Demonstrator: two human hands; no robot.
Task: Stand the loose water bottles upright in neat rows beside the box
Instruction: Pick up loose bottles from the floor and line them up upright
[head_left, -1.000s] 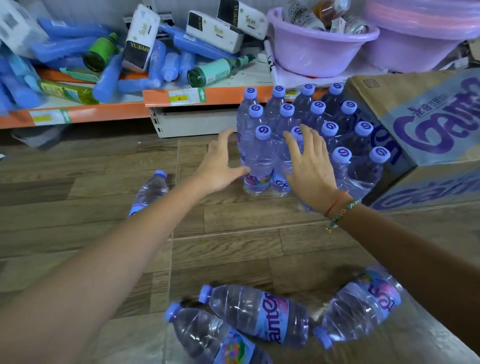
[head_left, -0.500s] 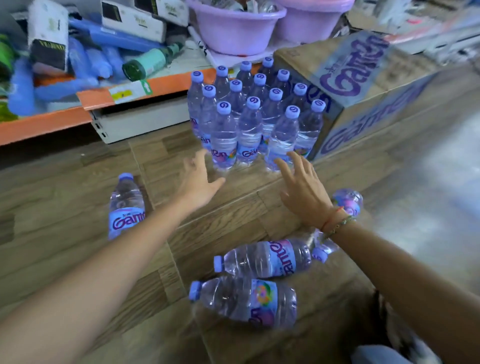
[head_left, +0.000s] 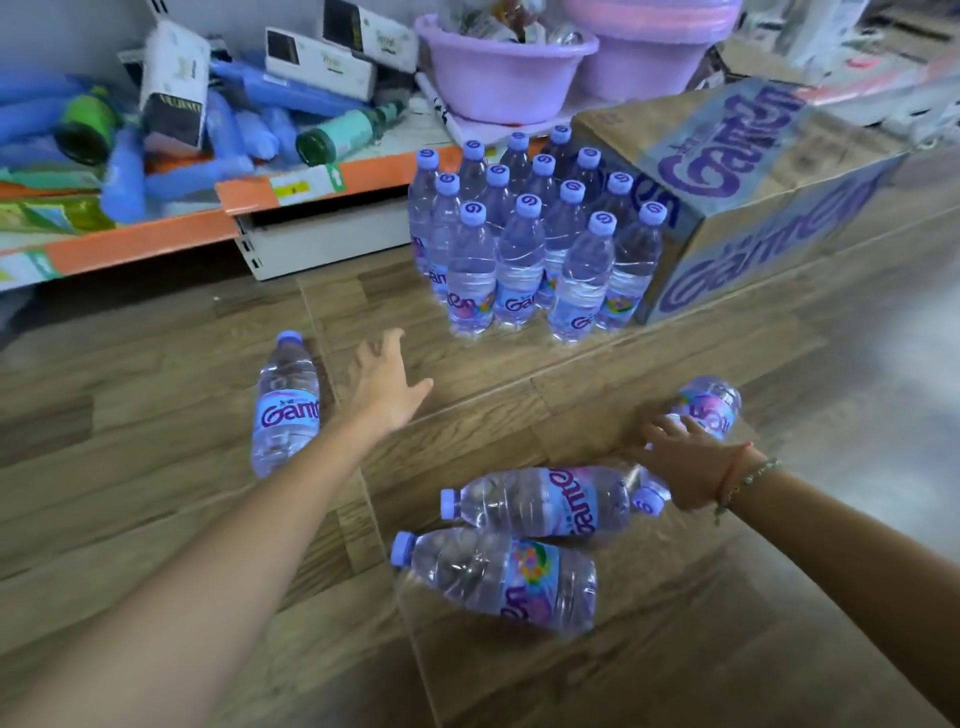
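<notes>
Far left, our low shelf with the orange edge (head_left: 156, 241) is a mess: blue tubes, a green-capped bottle, white cartons. The print on them is too blurry to read.

Next over, on the wood-grain plank floor (head_left: 156, 519), one loose water bottle (head_left: 285, 402) lies on its side, purple cap pointing away from us, with "Ganten" readable on the label. Clear ribbed plastic, same as the rest.

Our left hand (head_left: 387, 387) hovers just right of it, fingers spread and relaxed, holding nothing. Half a second ago it was in much the same pose.

Middle, up top: the standing bottles (head_left: 530, 228) sit upright in tidy rows, touching each other and pressed against the box's left side, each purple cap carrying a little swirl logo. A lilac plastic basin (head_left: 501, 70) sits on the shelf behind them.

Down low, two more loose bottles lie caps-left: the upper one (head_left: 545, 501) and the nearest one (head_left: 498, 577), which shows a colourful label.

Right side: our right hand (head_left: 680, 462), beaded bracelet on the wrist, has dropped onto the fourth loose bottle (head_left: 709, 408), fingers lying over its body. We can't tell if it's properly gripped yet. Earlier that hand was up in the air.

Far right, the cardboard box (head_left: 769, 208) has big purple "Ganten" lettering on top and side.
</notes>
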